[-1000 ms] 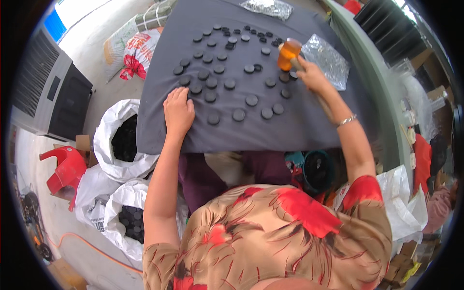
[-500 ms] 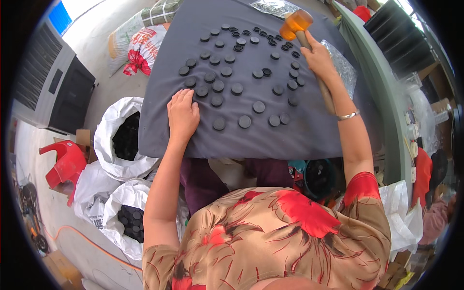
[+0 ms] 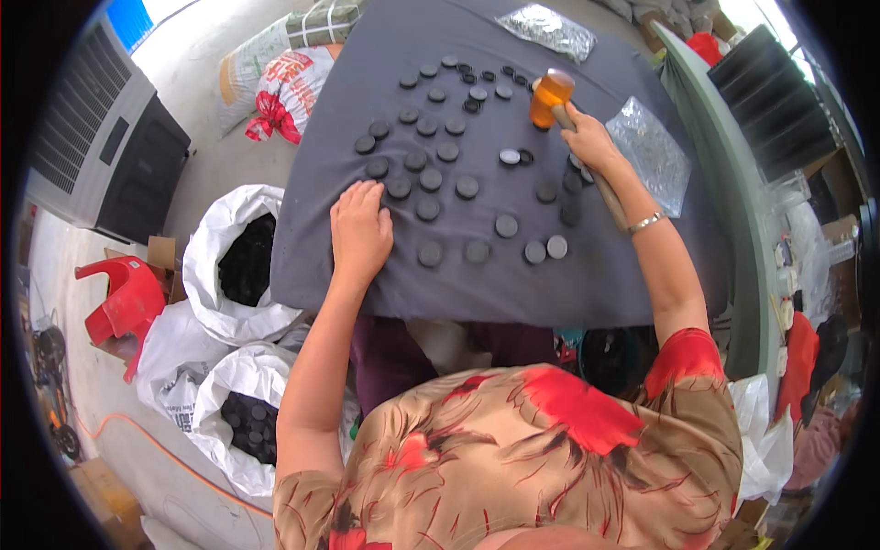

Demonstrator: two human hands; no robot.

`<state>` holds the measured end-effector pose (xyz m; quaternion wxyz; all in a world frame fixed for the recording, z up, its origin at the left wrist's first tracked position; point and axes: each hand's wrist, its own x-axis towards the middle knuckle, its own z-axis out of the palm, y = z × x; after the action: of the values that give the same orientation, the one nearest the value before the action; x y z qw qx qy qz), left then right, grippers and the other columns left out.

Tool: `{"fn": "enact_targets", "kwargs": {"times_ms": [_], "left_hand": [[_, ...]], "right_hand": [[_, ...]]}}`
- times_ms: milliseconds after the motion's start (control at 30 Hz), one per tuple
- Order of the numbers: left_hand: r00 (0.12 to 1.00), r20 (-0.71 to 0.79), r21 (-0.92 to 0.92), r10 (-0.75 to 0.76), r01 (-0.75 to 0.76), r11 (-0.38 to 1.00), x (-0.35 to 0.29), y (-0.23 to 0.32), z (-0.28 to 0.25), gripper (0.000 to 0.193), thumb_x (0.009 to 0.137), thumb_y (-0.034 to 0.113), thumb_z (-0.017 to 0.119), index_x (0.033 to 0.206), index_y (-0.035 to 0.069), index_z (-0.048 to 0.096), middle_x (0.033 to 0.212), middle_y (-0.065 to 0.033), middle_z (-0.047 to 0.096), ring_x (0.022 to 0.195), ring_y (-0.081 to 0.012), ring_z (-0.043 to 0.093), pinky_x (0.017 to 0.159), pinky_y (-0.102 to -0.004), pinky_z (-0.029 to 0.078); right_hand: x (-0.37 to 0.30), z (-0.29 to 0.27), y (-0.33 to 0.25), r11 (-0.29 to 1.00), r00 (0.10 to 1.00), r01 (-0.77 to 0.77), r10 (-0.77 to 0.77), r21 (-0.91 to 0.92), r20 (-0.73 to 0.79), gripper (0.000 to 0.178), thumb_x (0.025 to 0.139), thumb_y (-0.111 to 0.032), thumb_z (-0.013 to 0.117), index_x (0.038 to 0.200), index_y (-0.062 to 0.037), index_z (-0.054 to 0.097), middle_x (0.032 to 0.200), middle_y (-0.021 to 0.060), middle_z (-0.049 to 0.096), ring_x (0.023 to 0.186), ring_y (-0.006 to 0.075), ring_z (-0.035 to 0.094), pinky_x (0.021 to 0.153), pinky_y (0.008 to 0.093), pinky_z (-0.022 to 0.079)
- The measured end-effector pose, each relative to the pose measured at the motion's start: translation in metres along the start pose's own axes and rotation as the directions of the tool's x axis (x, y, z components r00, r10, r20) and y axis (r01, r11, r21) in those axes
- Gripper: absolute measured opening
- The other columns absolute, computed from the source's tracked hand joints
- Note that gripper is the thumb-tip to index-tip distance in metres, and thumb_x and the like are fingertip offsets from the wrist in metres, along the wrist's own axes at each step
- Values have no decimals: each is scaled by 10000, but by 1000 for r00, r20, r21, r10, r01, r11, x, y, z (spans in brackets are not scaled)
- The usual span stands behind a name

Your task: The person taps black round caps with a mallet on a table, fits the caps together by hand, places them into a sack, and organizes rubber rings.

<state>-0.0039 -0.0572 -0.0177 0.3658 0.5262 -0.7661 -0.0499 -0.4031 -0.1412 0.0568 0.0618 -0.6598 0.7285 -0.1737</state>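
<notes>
My right hand point(image 3: 591, 142) is wrapped round the wooden handle of a mallet point(image 3: 552, 97) with an amber, see-through head. The mallet head is over the far right part of the table, among small black discs and rings; it hides some of them, and I cannot tell whether it touches any. My left hand point(image 3: 359, 231) lies on the dark grey cloth point(image 3: 353, 289) near the left edge, fingers outstretched beside a black disc point(image 3: 399, 188). Several other black round caps point(image 3: 467, 188) are spread over the cloth.
A clear plastic bag point(image 3: 653, 151) lies at the table's right, another point(image 3: 550, 32) at the far edge. White sacks of black pieces point(image 3: 206, 275) stand on the floor at left, near a red plastic stool point(image 3: 128, 298) and a grey air cooler point(image 3: 101, 137). A green panel point(image 3: 733, 174) borders the right.
The mallet has come down and nearer, its head turning from sideways to more upright. My left hand stays on the cloth. The whole view has shifted slightly.
</notes>
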Motion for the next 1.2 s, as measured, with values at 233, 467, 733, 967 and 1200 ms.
{"fn": "enact_targets", "kwargs": {"times_ms": [233, 467, 733, 967, 1200], "left_hand": [[1000, -24, 6, -12, 12, 1000, -7, -2, -8, 375, 813, 68, 607, 1182, 4, 616, 1248, -144, 614, 1237, -319, 514, 1032, -429, 372], [999, 11, -3, -34, 34, 999, -9, -8, -4, 382, 811, 67, 616, 1189, 5, 614, 1253, -142, 613, 1240, -317, 514, 1032, -429, 375], [999, -12, -6, 33, -33, 999, 10, 8, 4, 370, 815, 77, 609, 1176, -5, 620, 1235, -142, 622, 1235, -312, 517, 1041, -439, 369], [1000, 2, 39, 0, 0, 999, -8, -9, 0, 365, 822, 87, 599, 1176, 1, 624, 1242, -135, 622, 1237, -305, 519, 1045, -435, 368], [1000, -27, 23, 15, -14, 1000, 7, -3, 7, 361, 821, 89, 602, 1171, 5, 626, 1239, -136, 625, 1230, -306, 525, 1039, -436, 374]], "right_hand": [[25, -26, -81, 964, 986, 138, -111, 227, -128, 628, 860, -154, 563, 1459, -87, 387, 944, 196, 640, 749, 268, 593, 667, 397, 489], [25, -9, -66, 985, 997, -50, 39, 165, 69, 658, 863, -135, 586, 1485, -97, 377, 911, 140, 657, 507, 165, 546, 499, 315, 490], [-13, 10, 62, 828, 770, 372, -528, -420, -358, 632, 881, -154, 592, 1480, -127, 392, 943, 140, 676, 547, 160, 588, 497, 292, 507], [-68, -70, -27, 946, 982, -149, 175, 287, -67, 615, 877, -120, 590, 1469, -128, 422, 855, 75, 647, 530, 120, 546, 483, 293, 488], [-77, -27, 45, 965, 974, -202, 215, 168, -67, 633, 848, -123, 598, 1454, -89, 419, 1207, 276, 611, 1146, 351, 602, 957, 374, 459]]}}
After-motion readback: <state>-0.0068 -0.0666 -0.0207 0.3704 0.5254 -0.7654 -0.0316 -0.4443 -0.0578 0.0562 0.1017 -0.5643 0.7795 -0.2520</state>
